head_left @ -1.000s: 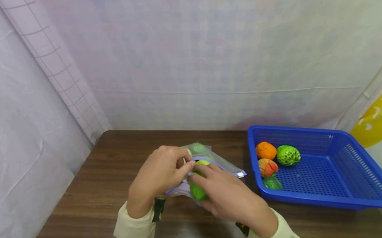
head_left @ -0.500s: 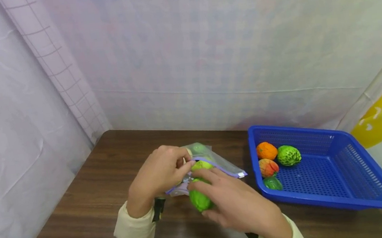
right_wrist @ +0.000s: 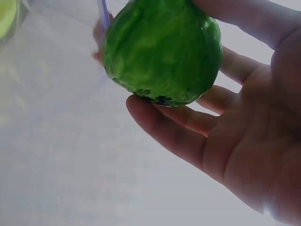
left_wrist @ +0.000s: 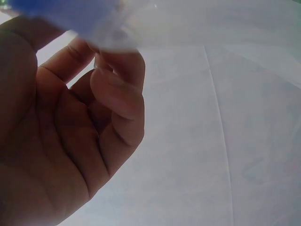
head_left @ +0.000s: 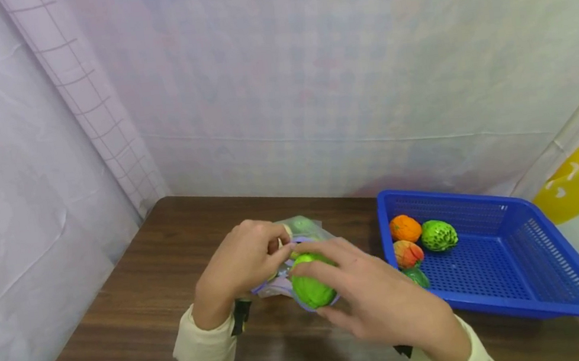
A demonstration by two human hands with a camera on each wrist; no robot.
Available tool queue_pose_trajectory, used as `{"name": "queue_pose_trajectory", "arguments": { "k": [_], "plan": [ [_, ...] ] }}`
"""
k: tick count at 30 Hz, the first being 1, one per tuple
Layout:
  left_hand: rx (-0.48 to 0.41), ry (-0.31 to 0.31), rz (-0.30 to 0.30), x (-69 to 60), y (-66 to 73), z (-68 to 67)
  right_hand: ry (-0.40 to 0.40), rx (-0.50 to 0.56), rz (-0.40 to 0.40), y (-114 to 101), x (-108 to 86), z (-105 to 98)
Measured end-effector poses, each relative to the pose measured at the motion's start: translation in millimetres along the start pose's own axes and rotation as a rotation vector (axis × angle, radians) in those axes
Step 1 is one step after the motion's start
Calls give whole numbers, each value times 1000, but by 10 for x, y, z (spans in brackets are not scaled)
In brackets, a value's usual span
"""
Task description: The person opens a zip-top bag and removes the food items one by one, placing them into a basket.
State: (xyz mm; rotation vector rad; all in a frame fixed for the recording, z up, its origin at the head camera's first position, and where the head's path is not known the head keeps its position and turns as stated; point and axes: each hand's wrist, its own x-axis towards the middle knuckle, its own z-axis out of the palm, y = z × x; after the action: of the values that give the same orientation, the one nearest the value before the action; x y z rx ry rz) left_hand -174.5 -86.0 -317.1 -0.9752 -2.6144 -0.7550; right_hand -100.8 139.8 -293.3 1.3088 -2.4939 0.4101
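Note:
My left hand point(head_left: 242, 263) pinches the mouth of a clear zip bag point(head_left: 272, 289) with a purple seal strip. In the left wrist view, the fingers of that hand point(left_wrist: 80, 122) are curled and the blurred bag point(left_wrist: 211, 23) spans the top. My right hand point(head_left: 374, 290) holds a green, guava-like fruit point(head_left: 312, 285) in front of the bag's mouth. From the right wrist, the fruit point(right_wrist: 162, 52) shows glossy between thumb and fingers. Another green fruit point(head_left: 301, 224) lies inside the bag's far end. My right hand hides part of the bag.
A blue plastic basket point(head_left: 529, 308) stands to the right on the brown wooden table point(head_left: 168, 242). Inside are an orange point(head_left: 405, 228), a bumpy green fruit point(head_left: 439, 235), a red-orange fruit point(head_left: 408, 254) and a dark green one point(head_left: 416, 277). White cloth point(head_left: 310, 83) hangs behind.
My right hand has drawn back from the bag's mouth, then moved up and right with the green fruit. My left hand has stayed in place on the bag.

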Motion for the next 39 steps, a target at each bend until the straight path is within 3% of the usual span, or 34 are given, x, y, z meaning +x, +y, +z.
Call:
{"name": "queue_pose_trajectory", "arguments": {
  "k": [5,13,17,22,30,39],
  "plan": [
    [9,13,4,14,-5,7,3,-75,7,74,-22,-252],
    [6,19,-18,17,8,14,-57,-177,39,321,-43,-569],
    [12,25,-26,7,7,20,-128,-223,139,541,-99,-678],
    [12,30,-22,-4,6,21,-227,-255,264,818,-189,-718],
    [15,34,-12,-24,13,0,-286,-266,338,1074,-342,-680],
    [11,37,-10,-24,16,-3,-278,-284,410,1493,-464,-709]
  ]
}}
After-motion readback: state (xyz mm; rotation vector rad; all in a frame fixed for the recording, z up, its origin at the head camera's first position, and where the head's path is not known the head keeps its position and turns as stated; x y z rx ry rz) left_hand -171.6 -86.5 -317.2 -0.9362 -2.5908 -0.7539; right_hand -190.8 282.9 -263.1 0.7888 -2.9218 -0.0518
